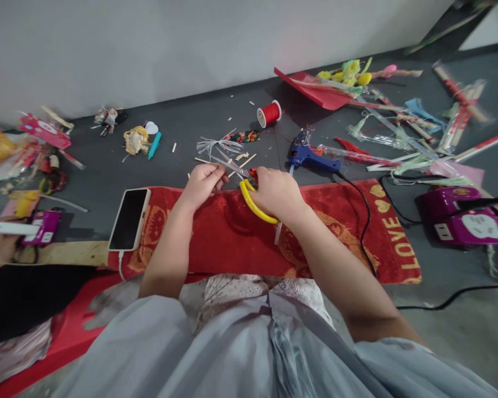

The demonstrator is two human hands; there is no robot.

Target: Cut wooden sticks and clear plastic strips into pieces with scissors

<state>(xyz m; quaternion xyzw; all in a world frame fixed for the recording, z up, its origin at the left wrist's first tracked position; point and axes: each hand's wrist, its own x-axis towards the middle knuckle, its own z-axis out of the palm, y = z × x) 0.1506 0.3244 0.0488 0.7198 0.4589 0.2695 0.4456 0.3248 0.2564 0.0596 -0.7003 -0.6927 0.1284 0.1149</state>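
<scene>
My right hand (277, 193) is closed around the yellow handles of a pair of scissors (255, 205). Their blades point away and to the left, toward my other hand. My left hand (205, 185) is closed in a pinch beside the blade tips; whatever sits between its fingers is hidden. Just beyond the blades lies a spread bundle of thin white strands (216, 146). Small pale sticks (248, 161) and short cut pieces (241, 157) are scattered around it. Under both hands is a red towel (224, 237) with gold patterns.
A blue glue gun (315, 158) lies right of my hands, its cord crossing the towel. Behind stands a red thread spool (269, 114). A phone (129, 220) rests at left, a purple power strip (465, 216) at right. Another person's hand (0, 246) shows at far left.
</scene>
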